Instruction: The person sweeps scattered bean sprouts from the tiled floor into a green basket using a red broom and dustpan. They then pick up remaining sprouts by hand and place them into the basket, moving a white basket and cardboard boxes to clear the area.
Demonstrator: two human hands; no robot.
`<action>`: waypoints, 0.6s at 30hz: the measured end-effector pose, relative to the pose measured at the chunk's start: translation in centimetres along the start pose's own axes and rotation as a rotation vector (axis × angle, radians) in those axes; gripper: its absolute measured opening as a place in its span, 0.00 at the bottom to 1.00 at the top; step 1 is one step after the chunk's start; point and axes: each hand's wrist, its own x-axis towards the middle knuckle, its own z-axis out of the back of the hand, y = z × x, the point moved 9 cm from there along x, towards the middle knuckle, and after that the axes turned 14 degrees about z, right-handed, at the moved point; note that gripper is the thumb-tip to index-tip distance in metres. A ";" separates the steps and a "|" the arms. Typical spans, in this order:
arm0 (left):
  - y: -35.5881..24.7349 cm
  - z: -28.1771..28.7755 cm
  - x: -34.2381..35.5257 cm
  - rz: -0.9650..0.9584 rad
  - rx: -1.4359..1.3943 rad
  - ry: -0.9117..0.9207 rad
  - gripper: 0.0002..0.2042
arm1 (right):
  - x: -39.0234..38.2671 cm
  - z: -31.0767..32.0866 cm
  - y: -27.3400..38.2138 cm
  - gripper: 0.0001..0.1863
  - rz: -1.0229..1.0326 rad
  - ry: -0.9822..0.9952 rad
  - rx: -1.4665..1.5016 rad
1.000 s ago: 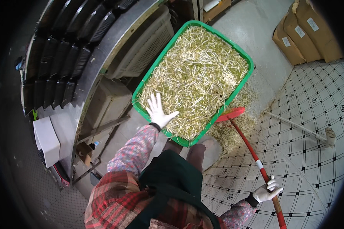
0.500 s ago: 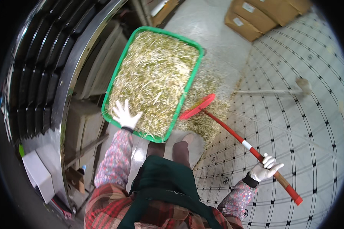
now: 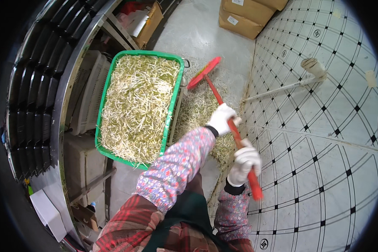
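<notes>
Both white-gloved hands grip a long-handled red tool (image 3: pixel 214 90). Its narrow, flat red head has a yellow-green edge; whether it is a broom or a shovel I cannot tell. My left hand (image 3: pixel 220 119) is closed around the upper handle, nearer the head. Lower down, my right hand (image 3: pixel 244 164) wraps the handle near its red end, slightly blurred. The head rests at the far side of a loose pile of sprouts (image 3: pixel 197 105) on the floor. Left of the pile stands a green-rimmed crate (image 3: pixel 168 122), heaped with white and pale green bean sprouts (image 3: pixel 134 105).
Brown cardboard boxes (image 3: pixel 241 19) stand at the far end. On the right, a tiled-pattern wall (image 3: pixel 306 168) bears a pale pipe (image 3: pixel 281 87). Along the left run black ribbed trays (image 3: pixel 38 96) above a metal frame, with a white crate (image 3: pixel 92 96) beneath.
My left hand has left the sprouts in the crate and taken hold of the tool's handle. My right hand has moved left with the tool, whose head now lies farther away.
</notes>
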 end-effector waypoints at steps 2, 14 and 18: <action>2.7 -2.6 -0.2 -0.178 0.096 -0.059 0.10 | -2.6 1.0 -1.3 0.09 -0.044 0.156 -0.110; -13.1 -15.6 -8.3 -0.081 0.043 0.317 0.16 | 4.3 16.3 8.1 0.16 -0.300 -0.019 -0.227; -18.0 -10.5 -8.0 -0.080 -0.166 0.100 0.16 | 8.8 14.1 12.2 0.19 -0.193 0.000 -0.064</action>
